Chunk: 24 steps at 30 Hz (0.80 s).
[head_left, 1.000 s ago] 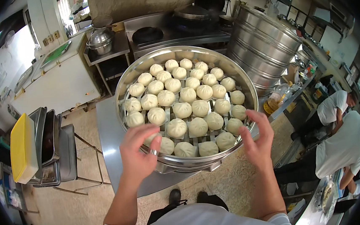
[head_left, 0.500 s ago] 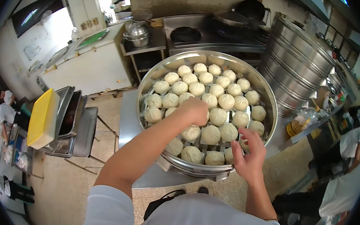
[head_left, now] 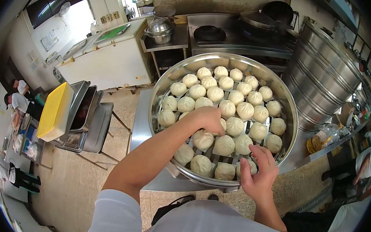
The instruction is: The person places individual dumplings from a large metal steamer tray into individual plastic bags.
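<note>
A wide round metal steamer tray (head_left: 290,107) in front of me holds rows of pale pleated buns (head_left: 234,126) on small papers over a slatted base. My left hand (head_left: 210,119) reaches in among them, knuckles up and fingers curled down. What its fingertips grip is hidden beneath the hand; one bun (head_left: 202,139) lies just nearer to me. At the near right rim is my right hand (head_left: 259,171), thumb and fingers apart. Its thumb overlaps a bun (head_left: 247,167) by the rim; I cannot tell whether they touch.
Tall stacked metal steamers (head_left: 321,74) stand at the right, near a bottle of yellow oil (head_left: 320,141). Left is a stool-like stand with metal trays and a yellow-lidded tub (head_left: 55,111). A white chest freezer (head_left: 107,63) and a stove (head_left: 236,40) stand behind. Other people work at both sides.
The view has swung left, so the scene sits further right. My left hand stays in about the same spot among the buns. Relative to the tray, my right hand is slightly further left.
</note>
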Each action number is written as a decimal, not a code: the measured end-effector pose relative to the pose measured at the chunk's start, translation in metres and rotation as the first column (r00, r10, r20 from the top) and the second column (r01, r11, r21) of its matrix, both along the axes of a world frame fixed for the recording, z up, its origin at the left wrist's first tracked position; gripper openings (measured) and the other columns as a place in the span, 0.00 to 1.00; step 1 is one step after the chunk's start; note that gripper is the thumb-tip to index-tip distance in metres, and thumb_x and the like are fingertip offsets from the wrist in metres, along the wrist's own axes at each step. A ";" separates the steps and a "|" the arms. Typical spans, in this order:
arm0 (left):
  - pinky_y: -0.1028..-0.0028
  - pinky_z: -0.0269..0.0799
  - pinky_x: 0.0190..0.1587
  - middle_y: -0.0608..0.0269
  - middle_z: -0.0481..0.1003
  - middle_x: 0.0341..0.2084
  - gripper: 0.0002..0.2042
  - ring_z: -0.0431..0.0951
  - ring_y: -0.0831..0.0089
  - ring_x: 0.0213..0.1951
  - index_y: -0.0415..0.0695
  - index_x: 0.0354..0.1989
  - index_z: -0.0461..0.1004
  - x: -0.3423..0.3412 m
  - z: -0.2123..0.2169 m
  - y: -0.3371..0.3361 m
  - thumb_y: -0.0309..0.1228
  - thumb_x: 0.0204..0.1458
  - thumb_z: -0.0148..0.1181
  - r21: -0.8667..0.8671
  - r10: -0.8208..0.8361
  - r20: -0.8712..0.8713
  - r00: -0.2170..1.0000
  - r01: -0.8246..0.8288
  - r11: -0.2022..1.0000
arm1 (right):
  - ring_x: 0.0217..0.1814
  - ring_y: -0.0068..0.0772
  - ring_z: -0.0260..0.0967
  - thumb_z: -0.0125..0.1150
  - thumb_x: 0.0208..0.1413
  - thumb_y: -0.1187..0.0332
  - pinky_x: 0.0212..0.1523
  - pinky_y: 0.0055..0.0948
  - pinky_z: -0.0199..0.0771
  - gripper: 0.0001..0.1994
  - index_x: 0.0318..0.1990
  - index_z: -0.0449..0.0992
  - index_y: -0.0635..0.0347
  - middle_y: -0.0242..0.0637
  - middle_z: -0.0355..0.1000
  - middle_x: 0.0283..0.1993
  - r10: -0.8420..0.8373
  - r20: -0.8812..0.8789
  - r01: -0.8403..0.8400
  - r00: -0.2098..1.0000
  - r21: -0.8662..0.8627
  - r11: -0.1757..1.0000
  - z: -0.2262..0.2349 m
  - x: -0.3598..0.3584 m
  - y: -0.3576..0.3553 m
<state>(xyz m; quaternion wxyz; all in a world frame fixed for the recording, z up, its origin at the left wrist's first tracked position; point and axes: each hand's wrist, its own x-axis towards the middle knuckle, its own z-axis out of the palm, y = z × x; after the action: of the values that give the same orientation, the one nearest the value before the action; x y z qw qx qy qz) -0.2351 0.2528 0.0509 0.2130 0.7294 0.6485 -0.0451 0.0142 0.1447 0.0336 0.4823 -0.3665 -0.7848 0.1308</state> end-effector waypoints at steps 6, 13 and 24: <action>0.59 0.77 0.48 0.43 0.81 0.42 0.31 0.83 0.51 0.44 0.36 0.50 0.78 0.002 0.007 -0.009 0.43 0.39 0.77 -0.009 0.055 -0.045 0.997 -0.055 0.998 | 0.40 0.52 0.77 0.70 0.49 0.73 0.40 0.40 0.78 0.18 0.49 0.78 0.65 0.50 0.76 0.44 0.007 -0.015 -0.007 1.000 0.024 1.000 0.002 -0.001 -0.001; 0.61 0.79 0.46 0.45 0.83 0.37 0.27 0.84 0.54 0.41 0.35 0.42 0.80 -0.022 0.036 -0.008 0.43 0.38 0.77 0.251 0.200 0.281 0.939 -0.273 0.929 | 0.40 0.52 0.77 0.70 0.49 0.73 0.40 0.40 0.78 0.17 0.48 0.78 0.65 0.50 0.77 0.43 -0.004 -0.012 0.005 1.000 0.021 1.000 0.003 -0.001 -0.003; 0.60 0.76 0.53 0.44 0.81 0.43 0.28 0.81 0.51 0.49 0.49 0.58 0.79 -0.017 0.029 -0.036 0.50 0.51 0.71 0.474 0.085 0.116 0.990 -0.131 0.871 | 0.39 0.53 0.77 0.68 0.49 0.74 0.40 0.40 0.77 0.15 0.46 0.79 0.65 0.50 0.77 0.42 -0.012 -0.036 0.013 0.999 0.037 0.999 -0.005 -0.005 -0.005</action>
<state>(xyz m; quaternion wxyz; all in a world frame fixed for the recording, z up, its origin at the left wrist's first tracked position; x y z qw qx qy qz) -0.2518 0.2172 0.0796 0.0571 0.7233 0.6686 0.1627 0.0091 0.1400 0.0289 0.5037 -0.3599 -0.7761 0.1198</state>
